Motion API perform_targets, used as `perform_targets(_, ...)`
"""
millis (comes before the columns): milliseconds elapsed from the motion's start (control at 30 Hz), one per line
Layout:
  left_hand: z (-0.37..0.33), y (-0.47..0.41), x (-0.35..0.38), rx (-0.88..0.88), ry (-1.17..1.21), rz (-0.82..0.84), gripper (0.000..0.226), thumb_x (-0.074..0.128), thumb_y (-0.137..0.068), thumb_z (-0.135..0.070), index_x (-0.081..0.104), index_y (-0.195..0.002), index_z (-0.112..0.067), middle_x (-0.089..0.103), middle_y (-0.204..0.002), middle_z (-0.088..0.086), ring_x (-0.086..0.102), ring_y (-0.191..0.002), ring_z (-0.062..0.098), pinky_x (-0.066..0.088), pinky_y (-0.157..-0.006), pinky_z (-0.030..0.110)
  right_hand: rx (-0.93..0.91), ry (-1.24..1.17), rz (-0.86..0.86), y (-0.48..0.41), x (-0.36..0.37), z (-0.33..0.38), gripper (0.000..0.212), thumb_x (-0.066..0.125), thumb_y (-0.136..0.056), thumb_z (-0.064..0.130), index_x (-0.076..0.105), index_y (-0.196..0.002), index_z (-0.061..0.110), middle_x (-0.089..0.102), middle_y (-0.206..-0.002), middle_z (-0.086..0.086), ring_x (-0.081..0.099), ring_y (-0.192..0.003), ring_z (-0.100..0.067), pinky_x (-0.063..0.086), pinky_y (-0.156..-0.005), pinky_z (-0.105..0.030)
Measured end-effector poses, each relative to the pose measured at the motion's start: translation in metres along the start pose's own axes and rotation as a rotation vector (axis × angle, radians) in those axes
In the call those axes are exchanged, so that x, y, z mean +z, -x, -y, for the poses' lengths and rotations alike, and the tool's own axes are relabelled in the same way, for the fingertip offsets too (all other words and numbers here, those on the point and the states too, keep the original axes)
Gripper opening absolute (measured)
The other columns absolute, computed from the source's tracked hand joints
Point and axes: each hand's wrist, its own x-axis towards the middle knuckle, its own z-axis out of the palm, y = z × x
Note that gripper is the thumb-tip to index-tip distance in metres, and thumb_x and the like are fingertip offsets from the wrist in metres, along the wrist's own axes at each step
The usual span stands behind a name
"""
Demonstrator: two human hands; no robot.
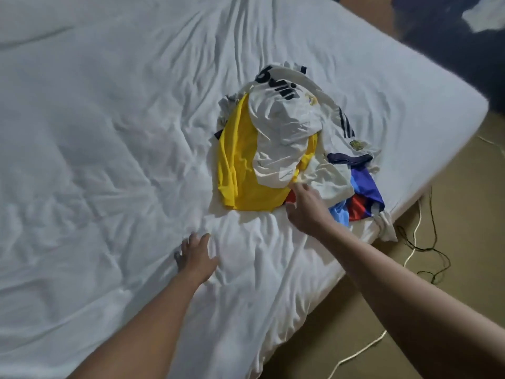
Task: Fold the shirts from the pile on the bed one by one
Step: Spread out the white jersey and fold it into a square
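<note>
bed: big mattress under a crumpled white sheet [109,132], fills most of my head view, right edge running diagonally from far to near

pile: jumbled heap of shirts [276,184] sitting right of centre, close to the bed's right edge, none of it folded as far as I can see

top shirt: white football shirt with big black lettering [284,124], scrunched up, draped over the rest

under it: bright yellow shirt [243,165], sticking out on the left and near side of the heap

right side of heap: another white shirt with dark stripes and a navy collar [344,132], and nearer to me a blue and red shirt [366,192] right at the mattress edge

left hand: my left hand [196,258] lies flat on the bare sheet, fingers spread, released, gripping nothing; it's near-left of the pile, not touching it

right hand: my right hand [307,209] is at the near edge of the heap, fingers stretched out with the tips touching the white shirt's hem, thumb splayed to the left; looks released, not clenched on anything

floor: tan floor [451,214] to the right, with a white cord [352,356] and a thin dark cable [437,253] trailing across it
</note>
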Motion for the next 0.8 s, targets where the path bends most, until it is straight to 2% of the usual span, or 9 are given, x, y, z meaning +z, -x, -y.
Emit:
perform_targets(100, 0.02, -0.026, 0.034, -0.044, -0.001, 0.097, 0.1, 0.066, -0.087, -0.066, 0.002, -0.162, -0.047, -0.024, -0.17, -0.003, -0.02, -0.157, 0.028, 0.011, -0.119, 0.069, -0.041, 0.124, 0.002, -0.064, 0.008, -0.006, 0.068, 0.062, -0.092, 0.024, 0.036, -0.155, 0.015, 0.039, -0.155, -0.014, 0.038, -0.139, -0.038, 0.038, -0.109, -0.048)
perform_targets(233, 0.029, -0.042, 0.059, -0.024, -0.049, 0.059, 0.101, 0.061, -0.088, -0.069, -0.008, -0.159, -0.051, -0.033, -0.167, -0.005, -0.027, -0.155, 0.026, 0.008, -0.118, 0.073, -0.08, 0.348, 0.006, -0.127, 0.027, -0.014, 0.088, 0.071, -0.088, 0.039, 0.024, -0.16, 0.022, 0.018, -0.166, -0.015, 0.022, -0.15, -0.041, 0.029, -0.116, -0.054)
perform_targets(300, 0.032, -0.051, 0.064, -0.026, -0.033, 0.062, 0.1, 0.062, -0.088, -0.069, -0.008, -0.158, -0.053, -0.033, -0.166, -0.007, -0.026, -0.155, 0.026, 0.007, -0.118, 0.073, -0.119, 0.407, -0.002, -0.147, 0.04, -0.021, 0.064, 0.067, -0.092, 0.037, 0.043, -0.149, 0.021, 0.03, -0.16, -0.013, 0.027, -0.147, -0.041, 0.032, -0.115, -0.055)
perform_targets(367, 0.035, -0.056, 0.065, -0.032, -0.003, 0.068, 0.1, 0.065, -0.087, -0.067, -0.004, -0.158, -0.055, -0.031, -0.167, -0.009, -0.026, -0.156, 0.025, 0.006, -0.118, 0.072, -0.163, 0.395, -0.018, -0.151, 0.047, -0.021, 0.021, 0.059, -0.097, 0.02, 0.066, -0.116, 0.014, 0.058, -0.131, -0.01, 0.05, -0.128, -0.04, 0.046, -0.099, -0.05)
perform_targets(400, 0.037, -0.058, 0.065, -0.029, 0.007, 0.062, 0.1, 0.066, -0.087, -0.067, -0.003, -0.158, -0.056, -0.03, -0.168, -0.009, -0.025, -0.156, 0.024, 0.006, -0.118, 0.072, -0.164, 0.369, -0.028, -0.147, 0.048, -0.018, 0.015, 0.056, -0.097, 0.014, 0.069, -0.105, 0.012, 0.065, -0.117, -0.01, 0.059, -0.115, -0.039, 0.05, -0.089, -0.047)
perform_targets(467, 0.037, -0.057, 0.062, -0.019, 0.023, 0.058, 0.1, 0.068, -0.086, -0.066, 0.0, -0.158, -0.056, -0.027, -0.169, -0.009, -0.024, -0.156, 0.023, 0.005, -0.118, 0.071, -0.129, 0.298, -0.054, -0.129, 0.047, -0.008, 0.018, 0.053, -0.099, 0.012, 0.07, -0.106, 0.013, 0.069, -0.105, -0.014, 0.065, -0.1, -0.04, 0.047, -0.073, -0.04)
perform_targets(600, 0.038, -0.056, 0.037, 0.008, -0.034, 0.151, 0.103, 0.067, -0.086, -0.066, -0.003, -0.16, -0.052, -0.027, -0.169, -0.008, -0.018, -0.158, 0.028, 0.012, -0.118, 0.07, -0.176, 0.077, -0.144, -0.063, 0.036, 0.02, 0.016, 0.052, -0.102, 0.014, 0.067, -0.106, 0.018, 0.073, -0.095, -0.016, 0.066, -0.088, -0.039, 0.041, -0.066, -0.038)
perform_targets(700, 0.037, -0.042, -0.003, 0.092, 0.036, 0.187, 0.096, 0.069, -0.091, -0.058, 0.013, -0.165, -0.033, 0.001, -0.174, 0.004, 0.01, -0.159, 0.03, 0.021, -0.123, 0.046, -0.244, -0.024, -0.223, -0.004, 0.022, 0.048, 0.01, 0.054, -0.104, 0.024, 0.063, -0.101, 0.021, 0.072, -0.085, -0.012, 0.065, -0.08, -0.039, 0.05, -0.066, -0.043)
perform_targets(800, 0.032, 0.003, -0.049, 0.154, 0.319, -0.029, 0.084, 0.076, -0.09, -0.045, 0.037, -0.159, -0.015, 0.037, -0.164, 0.01, 0.038, -0.149, 0.025, 0.028, -0.116, 0.027, -0.302, -0.126, -0.288, 0.054, 0.006, 0.084, 0.007, 0.058, -0.103, 0.025, 0.063, -0.099, 0.022, 0.068, -0.078, -0.01, 0.063, -0.077, -0.039, 0.049, -0.065, -0.043)
